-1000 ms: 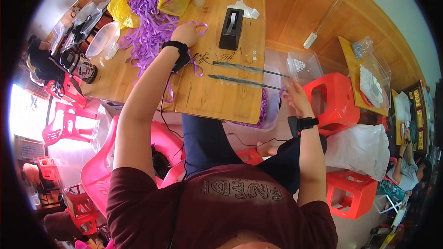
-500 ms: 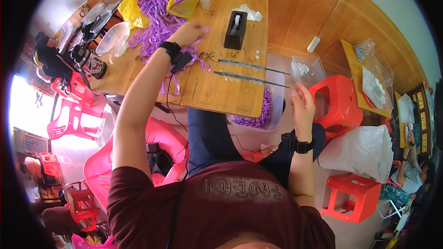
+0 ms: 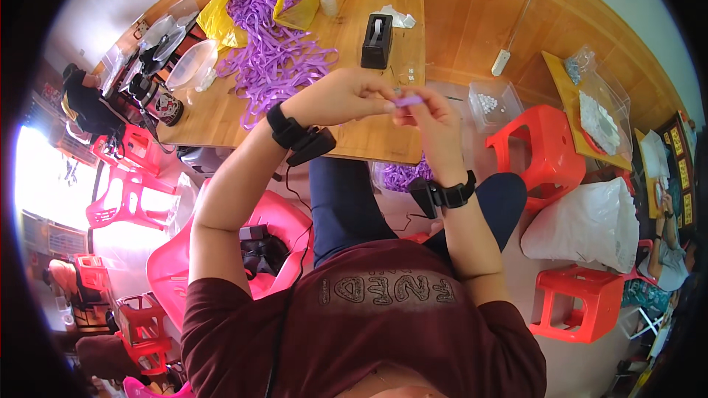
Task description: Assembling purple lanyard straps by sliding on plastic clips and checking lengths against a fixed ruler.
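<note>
Now, change: your left hand [image 3: 346, 96] came off the purple ribbon pile [image 3: 276, 44] and met your right hand [image 3: 435, 114] above the desk [image 3: 369, 136] near edge.
Grip: both hands pinch-closed on one purple ribbon strip [image 3: 408, 102], held between them.
Meaning: likely one strip picked, handwork starting.
Nearby: black tape dispenser [image 3: 376, 40], well apart.

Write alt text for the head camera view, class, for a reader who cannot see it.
Both hands, left hand and right hand, pinch a short purple ribbon strip above a wooden table. A heap of purple ribbons spills from a yellow bag, near a black tape dispenser.
</note>
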Available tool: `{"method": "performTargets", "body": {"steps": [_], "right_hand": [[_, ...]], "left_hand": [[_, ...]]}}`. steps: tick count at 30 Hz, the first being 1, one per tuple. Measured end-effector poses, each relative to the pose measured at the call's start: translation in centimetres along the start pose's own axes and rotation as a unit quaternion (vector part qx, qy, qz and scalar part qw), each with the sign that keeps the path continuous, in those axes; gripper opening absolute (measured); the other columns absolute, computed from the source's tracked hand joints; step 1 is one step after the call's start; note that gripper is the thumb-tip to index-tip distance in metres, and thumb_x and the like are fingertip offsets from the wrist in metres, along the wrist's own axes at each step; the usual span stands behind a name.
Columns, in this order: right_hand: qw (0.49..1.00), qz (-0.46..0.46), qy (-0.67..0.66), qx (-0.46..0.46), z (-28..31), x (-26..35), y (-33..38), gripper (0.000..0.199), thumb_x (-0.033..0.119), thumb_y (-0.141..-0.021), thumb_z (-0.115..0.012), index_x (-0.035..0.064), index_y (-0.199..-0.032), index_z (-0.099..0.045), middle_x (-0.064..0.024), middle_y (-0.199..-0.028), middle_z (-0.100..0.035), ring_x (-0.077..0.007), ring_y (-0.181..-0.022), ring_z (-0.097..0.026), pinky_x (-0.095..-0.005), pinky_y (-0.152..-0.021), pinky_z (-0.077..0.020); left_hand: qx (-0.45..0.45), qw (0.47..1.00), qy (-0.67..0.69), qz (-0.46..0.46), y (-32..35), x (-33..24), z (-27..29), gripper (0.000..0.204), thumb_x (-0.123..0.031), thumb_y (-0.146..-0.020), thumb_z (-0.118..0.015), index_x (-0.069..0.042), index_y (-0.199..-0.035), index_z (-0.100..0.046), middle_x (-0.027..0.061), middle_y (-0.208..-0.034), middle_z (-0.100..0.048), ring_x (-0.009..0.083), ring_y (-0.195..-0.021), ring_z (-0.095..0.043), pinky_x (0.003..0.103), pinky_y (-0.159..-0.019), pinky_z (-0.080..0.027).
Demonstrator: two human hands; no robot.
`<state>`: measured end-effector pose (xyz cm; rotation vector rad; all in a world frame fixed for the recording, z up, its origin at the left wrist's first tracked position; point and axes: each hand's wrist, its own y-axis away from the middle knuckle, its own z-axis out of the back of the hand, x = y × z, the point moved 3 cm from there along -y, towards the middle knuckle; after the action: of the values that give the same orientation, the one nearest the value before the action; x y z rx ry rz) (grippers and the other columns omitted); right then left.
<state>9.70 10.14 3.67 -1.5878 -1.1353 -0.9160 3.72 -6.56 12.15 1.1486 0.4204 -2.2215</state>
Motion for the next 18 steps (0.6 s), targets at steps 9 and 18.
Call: {"method": "performTargets", "body": {"steps": [9,18], "right_hand": [[0.978,0.055,-0.016,-0.198,7.8,-2.1,1.4,0.027,0.007,-0.096,-0.060,-0.0020,-0.121,-0.064,-0.0082,-0.093,-0.069,-0.0127,-0.077,-0.067,-0.0260,-0.069,-0.0538],[0.993,-0.085,0.056,0.051,2.4,0.6,2.7,0.046,0.009,-0.091,-0.068,0.0032,-0.135,-0.055,-0.0051,-0.084,-0.068,-0.0077,-0.060,-0.056,-0.0220,-0.056,-0.0472]], "left_hand": [[-0.150,0.987,-0.025,0.061,1.7,6.9,4.8,0.027,-0.026,-0.095,-0.067,-0.001,-0.098,-0.073,-0.0002,-0.075,-0.064,0.0065,-0.067,-0.055,0.025,-0.059,-0.044],[-0.108,0.982,-0.144,-0.056,1.0,0.9,-1.6,0.021,-0.022,-0.094,-0.067,-0.003,-0.100,-0.073,0.0086,-0.079,-0.067,0.0111,-0.074,-0.061,0.028,-0.068,-0.049]]}}
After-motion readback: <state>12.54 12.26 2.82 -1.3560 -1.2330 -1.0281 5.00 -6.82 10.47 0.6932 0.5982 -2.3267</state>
